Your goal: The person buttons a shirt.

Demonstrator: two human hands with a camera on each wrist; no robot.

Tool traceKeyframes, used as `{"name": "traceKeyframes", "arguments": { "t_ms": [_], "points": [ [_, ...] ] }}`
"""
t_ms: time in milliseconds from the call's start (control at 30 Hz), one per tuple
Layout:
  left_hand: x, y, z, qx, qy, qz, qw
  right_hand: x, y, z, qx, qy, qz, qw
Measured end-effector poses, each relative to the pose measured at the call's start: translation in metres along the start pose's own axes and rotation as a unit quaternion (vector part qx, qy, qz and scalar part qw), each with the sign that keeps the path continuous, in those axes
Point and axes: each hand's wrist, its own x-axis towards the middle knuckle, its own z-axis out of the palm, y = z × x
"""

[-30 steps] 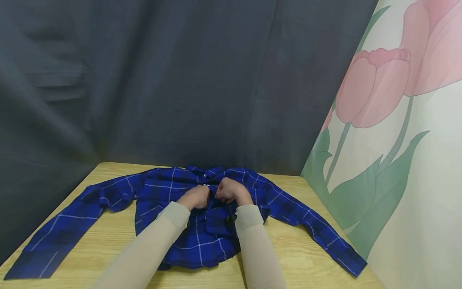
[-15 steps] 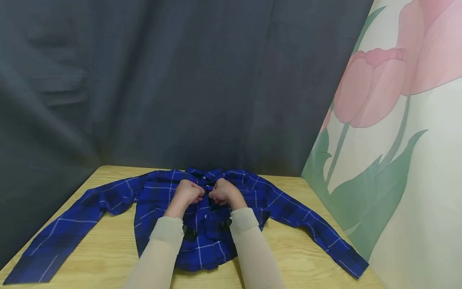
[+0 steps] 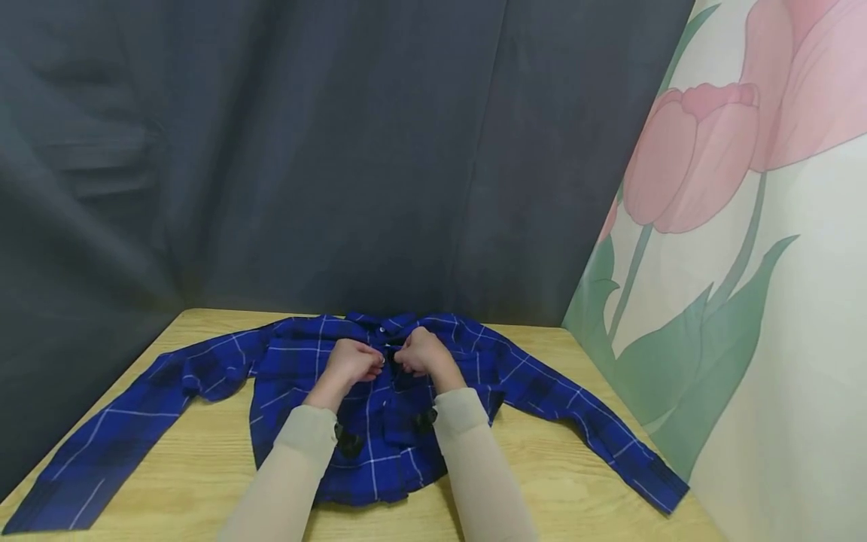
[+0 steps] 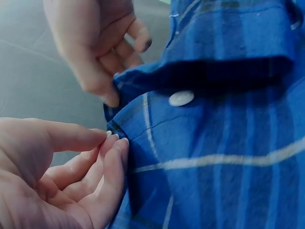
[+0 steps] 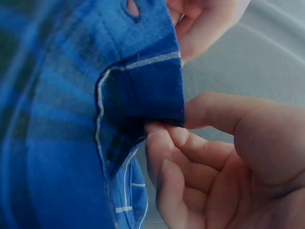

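Observation:
A blue plaid long-sleeved shirt (image 3: 291, 369) lies spread front-up on the table, collar at the far side. Over its upper front, my left hand (image 3: 354, 363) and right hand (image 3: 421, 352) work close together, a small gap between them. In the left wrist view, the left thumb and fingertips pinch the shirt's front edge, with a white button (image 4: 181, 98) beside them. The right wrist view has my right hand (image 5: 205, 157) pinching the opposite front edge between thumb and fingers. A buttonhole (image 5: 133, 9) shows near the top of that strip.
The wooden table (image 3: 203, 444) holds the shirt, whose sleeves stretch to both sides. A dark curtain (image 3: 372, 165) hangs behind the table's far edge. At the right stands a panel printed with pink tulips (image 3: 691, 165).
My left hand has drawn slightly left from the shirt's middle, its forearm now steeper. The right hand stays near the same spot. In the last half second both hands barely move.

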Motion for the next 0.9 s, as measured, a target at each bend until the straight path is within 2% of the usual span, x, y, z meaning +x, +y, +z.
{"name": "traceKeyframes", "arguments": {
  "t_ms": [67,400,633,800,900],
  "points": [
    [0.000,0.000,-0.002,-0.003,-0.001,0.003,1.0000,-0.001,0.001,-0.002,0.003,0.005,0.000,1.0000],
    [-0.002,-0.001,-0.003,-0.008,-0.030,0.010,0.9995,0.002,0.002,0.005,0.023,-0.020,0.001,0.9995],
    [-0.003,-0.001,-0.004,-0.004,-0.037,0.020,0.9991,0.002,-0.002,0.008,0.012,-0.001,0.006,0.9999],
    [-0.005,0.001,-0.007,0.004,-0.023,0.023,0.9995,0.001,-0.007,0.009,-0.017,0.025,0.009,0.9995],
    [-0.005,0.000,-0.007,0.009,-0.023,0.027,0.9993,0.000,-0.012,0.011,-0.004,0.025,0.014,0.9996]
  ]
}}
